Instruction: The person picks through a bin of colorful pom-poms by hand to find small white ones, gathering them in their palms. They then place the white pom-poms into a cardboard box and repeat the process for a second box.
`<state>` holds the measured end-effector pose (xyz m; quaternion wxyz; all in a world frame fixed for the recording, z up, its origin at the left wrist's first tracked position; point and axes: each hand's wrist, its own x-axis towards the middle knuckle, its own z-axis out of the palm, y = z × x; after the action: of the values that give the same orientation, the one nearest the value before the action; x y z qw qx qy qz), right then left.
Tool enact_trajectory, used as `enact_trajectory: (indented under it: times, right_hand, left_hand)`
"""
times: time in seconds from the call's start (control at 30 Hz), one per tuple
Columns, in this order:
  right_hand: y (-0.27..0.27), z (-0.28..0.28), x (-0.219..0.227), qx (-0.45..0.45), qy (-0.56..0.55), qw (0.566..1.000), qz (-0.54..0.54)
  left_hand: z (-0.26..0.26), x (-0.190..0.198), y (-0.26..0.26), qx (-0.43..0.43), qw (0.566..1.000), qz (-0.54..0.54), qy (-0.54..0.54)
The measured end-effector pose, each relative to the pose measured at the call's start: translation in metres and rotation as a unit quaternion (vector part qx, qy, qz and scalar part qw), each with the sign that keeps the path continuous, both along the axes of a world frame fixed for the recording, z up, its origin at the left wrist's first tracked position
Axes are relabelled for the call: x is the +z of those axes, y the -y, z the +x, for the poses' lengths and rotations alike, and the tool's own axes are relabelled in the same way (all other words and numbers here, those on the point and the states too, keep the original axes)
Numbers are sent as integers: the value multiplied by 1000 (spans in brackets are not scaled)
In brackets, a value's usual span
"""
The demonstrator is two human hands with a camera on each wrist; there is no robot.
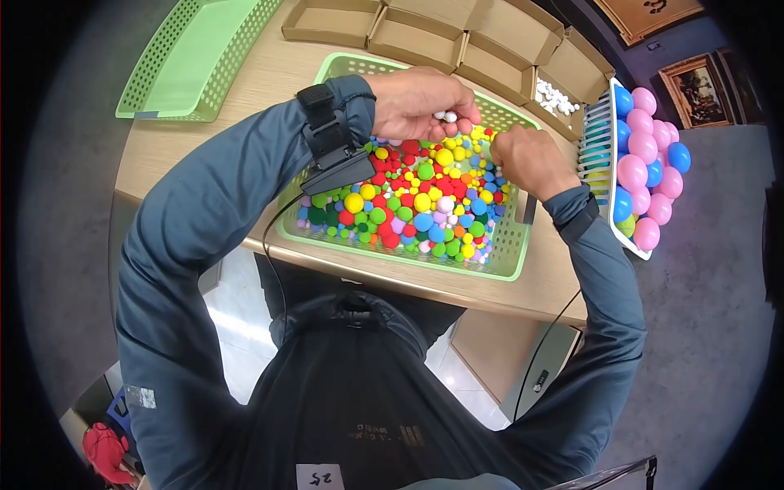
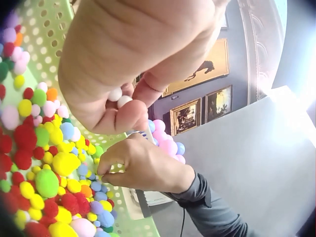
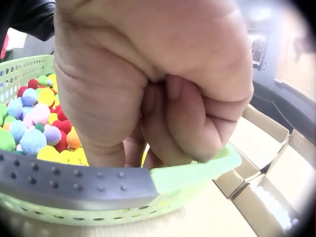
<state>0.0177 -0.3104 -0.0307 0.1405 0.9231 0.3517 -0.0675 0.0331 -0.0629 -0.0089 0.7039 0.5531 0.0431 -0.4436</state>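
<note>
My left hand (image 1: 420,98) is raised over the far side of a green perforated basket (image 1: 400,260), palm up. Its curled fingers hold two small white pom-poms (image 2: 124,101), which show between the fingertips in the left wrist view. Below lies a spread of colourful pom-poms (image 1: 422,202) in red, yellow, green, blue and pink. Over the basket's right end is my right hand (image 1: 535,159), fingers curled and pointing down beside the rim. In the right wrist view its thumb and forefinger tips are hidden behind the basket's rim; I cannot tell whether they pinch anything.
Cardboard trays (image 1: 416,39) line the table's back; the rightmost holds white pom-poms (image 1: 557,98). At the right edge stands a white basket (image 1: 611,163) heaped with pink and blue balls (image 1: 641,147). Another green basket (image 1: 175,61) sits back left. A cable (image 1: 276,269) hangs from my left wrist.
</note>
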Motion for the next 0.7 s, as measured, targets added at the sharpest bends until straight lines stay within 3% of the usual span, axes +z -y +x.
enact_trajectory:
  times: [0.1,0.17,0.33,0.4,0.43,0.5,0.57,0.63,0.7]
  right_hand:
    - [-2,1,-6,33,-3,998,48]
    - [-6,0,-8,47,-17,999,1]
    - [-6,-1,-14,32,-33,999,-8]
    - [-3,-1,-13,23,-49,999,-9]
    - [-1,-2,-9,14,-46,998,36]
    - [0,-3,2,7,-43,996,83]
    - [0,-4,17,-42,-36,992,117]
    - [5,-4,31,-22,-22,987,159]
    - [9,-2,44,-59,-59,971,223]
  left_hand:
    - [-1,0,6,-38,995,54,78]
    - [-4,1,8,-62,980,115,152]
    - [-4,-8,18,-79,971,158,162]
    - [-4,-18,23,-107,929,207,289]
    - [-2,-21,26,-108,928,208,290]
    - [3,-28,30,-210,781,309,500]
    - [0,-33,38,-202,762,323,524]
    - [-6,-31,47,-211,699,382,567]
    - [-5,-29,53,-246,687,378,569]
